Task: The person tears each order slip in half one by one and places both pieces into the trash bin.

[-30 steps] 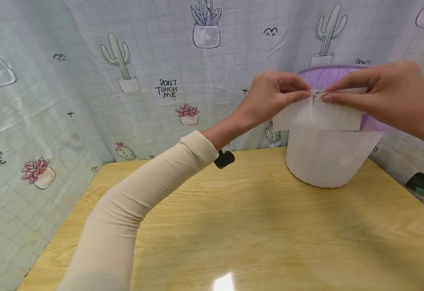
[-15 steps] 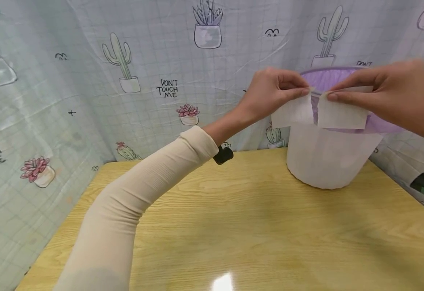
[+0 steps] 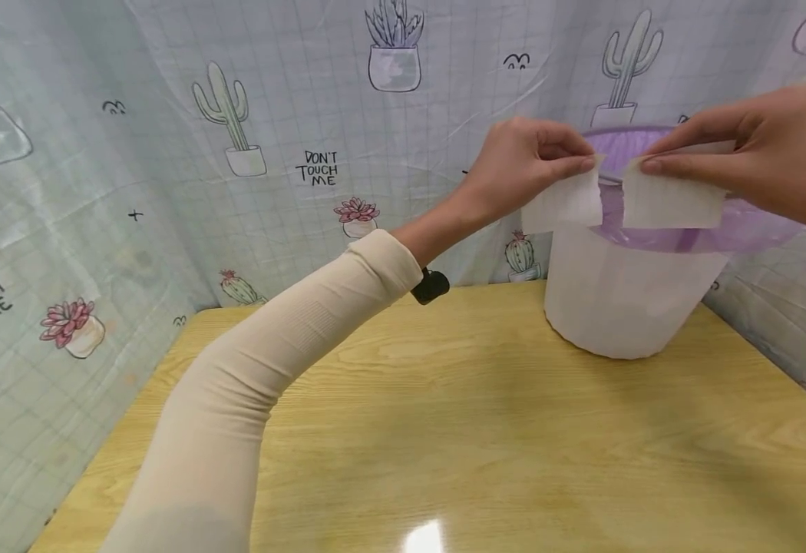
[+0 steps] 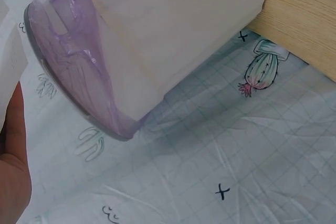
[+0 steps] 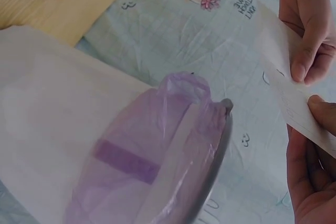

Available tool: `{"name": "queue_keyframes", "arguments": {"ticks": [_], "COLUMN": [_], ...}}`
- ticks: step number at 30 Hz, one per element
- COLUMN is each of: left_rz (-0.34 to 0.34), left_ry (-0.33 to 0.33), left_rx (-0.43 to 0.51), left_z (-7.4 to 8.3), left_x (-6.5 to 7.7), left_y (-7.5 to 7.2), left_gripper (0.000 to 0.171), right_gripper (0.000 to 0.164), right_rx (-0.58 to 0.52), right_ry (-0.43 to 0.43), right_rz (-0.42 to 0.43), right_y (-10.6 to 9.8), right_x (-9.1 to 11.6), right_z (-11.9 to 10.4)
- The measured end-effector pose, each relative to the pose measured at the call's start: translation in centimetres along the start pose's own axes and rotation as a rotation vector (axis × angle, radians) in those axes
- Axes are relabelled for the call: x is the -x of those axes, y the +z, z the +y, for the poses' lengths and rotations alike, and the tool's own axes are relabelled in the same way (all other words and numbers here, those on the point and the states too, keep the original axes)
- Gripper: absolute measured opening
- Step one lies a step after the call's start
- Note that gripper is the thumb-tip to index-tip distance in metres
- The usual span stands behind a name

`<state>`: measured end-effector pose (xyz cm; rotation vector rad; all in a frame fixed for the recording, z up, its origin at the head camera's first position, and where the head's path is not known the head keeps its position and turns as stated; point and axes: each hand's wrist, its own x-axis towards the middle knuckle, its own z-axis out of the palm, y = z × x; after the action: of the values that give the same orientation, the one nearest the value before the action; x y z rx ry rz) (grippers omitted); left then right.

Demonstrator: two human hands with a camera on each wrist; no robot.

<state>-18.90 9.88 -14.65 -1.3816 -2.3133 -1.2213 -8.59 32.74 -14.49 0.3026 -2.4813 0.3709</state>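
Note:
Over the bin, my left hand [image 3: 523, 165] pinches the top corner of a white paper piece [image 3: 562, 207] between thumb and fingers. My right hand [image 3: 769, 153] pinches a second paper piece [image 3: 672, 203] the same way. In the head view a gap separates their facing edges, and the purple bag shows through it. The right wrist view has paper [image 5: 283, 66] at its right side; the gap cannot be made out there. Behind and below stands a white trash bin [image 3: 624, 299], lined with a purple trash bag [image 3: 693, 240] folded over its rim. The bin's inside is mostly hidden.
The wooden table [image 3: 444, 415] reaches from the bin towards the camera. A cactus-print curtain [image 3: 272, 215] hangs close behind and at the left. The bin stands at the table's far right, near the curtain.
One second ago the paper was still joined low down, with a split at its top. It has come apart into two pieces, and my right hand has moved right and up with one.

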Motion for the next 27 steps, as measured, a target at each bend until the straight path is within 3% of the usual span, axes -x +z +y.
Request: {"name": "queue_keyframes", "arguments": {"ticks": [7, 13, 18, 23, 27], "left_rz": [0.006, 0.002, 0.001, 0.004, 0.019], "left_ry": [0.017, 0.032, 0.050, 0.073, 0.081], "left_rx": [-0.017, -0.039, -0.039, -0.037, -0.058], "left_z": [0.3, 0.0, -0.4, -0.7, -0.8], "left_x": [-0.7, -1.3, -1.7, -2.1, -2.2], "left_y": [-0.4, -0.8, -1.2, -1.5, -1.8], "left_gripper": [0.010, 0.011, 0.011, 0.011, 0.013], "right_gripper": [0.029, 0.025, 0.007, 0.040, 0.043], "right_rx": [-0.099, -0.094, -0.127, -0.229, -0.380], "right_ry": [-0.028, -0.063, -0.087, -0.075, -0.003], "right_rz": [0.037, 0.039, 0.033, 0.047, 0.065], "right_y": [-0.5, -0.7, -0.5, -0.5, -1.0], "right_x": [-1.1, -1.6, -1.9, -2.2, -2.7], "right_z": [0.9, 1.2, 2.3, 3.7, 4.2]}}
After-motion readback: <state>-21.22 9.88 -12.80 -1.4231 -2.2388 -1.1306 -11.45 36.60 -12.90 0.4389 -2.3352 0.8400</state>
